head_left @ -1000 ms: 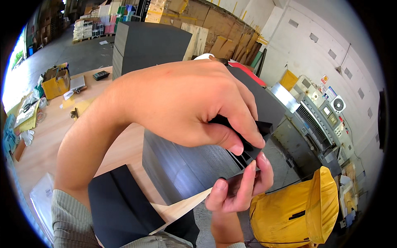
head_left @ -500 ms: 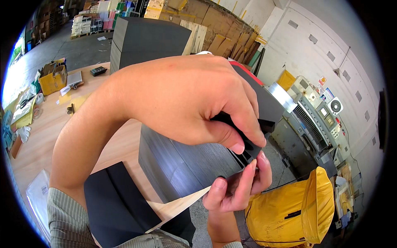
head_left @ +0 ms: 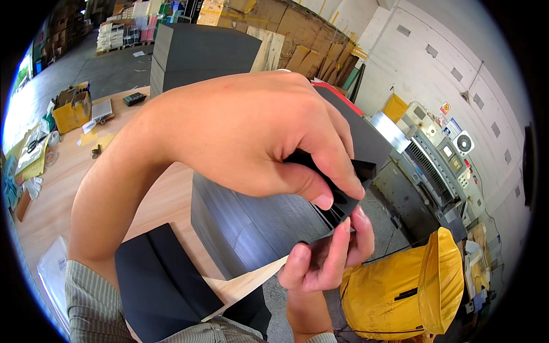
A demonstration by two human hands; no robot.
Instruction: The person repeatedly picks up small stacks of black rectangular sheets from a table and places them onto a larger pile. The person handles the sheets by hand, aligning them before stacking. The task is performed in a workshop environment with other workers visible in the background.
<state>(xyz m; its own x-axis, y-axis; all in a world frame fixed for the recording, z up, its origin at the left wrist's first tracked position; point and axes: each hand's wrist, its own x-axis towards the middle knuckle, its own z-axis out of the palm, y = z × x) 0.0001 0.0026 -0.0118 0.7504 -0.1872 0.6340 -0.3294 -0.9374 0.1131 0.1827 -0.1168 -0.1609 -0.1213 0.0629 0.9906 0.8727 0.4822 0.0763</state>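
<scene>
My left hand (head_left: 280, 131) arches over the middle of the view, thumb and forefinger pinched on several thin black card pieces (head_left: 365, 170). Their edges fan apart slightly below its fingertips. From below, my right hand (head_left: 331, 257) has its fingertips closed against the lower edge of the same pieces; part of its grip is hidden. Directly behind both hands stands a tall stack of dark grey sheets (head_left: 246, 223). A black folded card (head_left: 166, 280) lies at the table's near edge, beside my left forearm.
The wooden table (head_left: 63, 194) bears a cardboard box (head_left: 73, 111), a calculator (head_left: 134, 99) and a white glove (head_left: 32, 186). Another dark stack (head_left: 206, 54) rises at the back. A yellow bag (head_left: 400, 288) stands at the lower right, with a machine (head_left: 437, 166) beyond it.
Both hands and the black card pieces shift very slightly left, along with a small shift of the whole view. The grip of both hands looks the same.
</scene>
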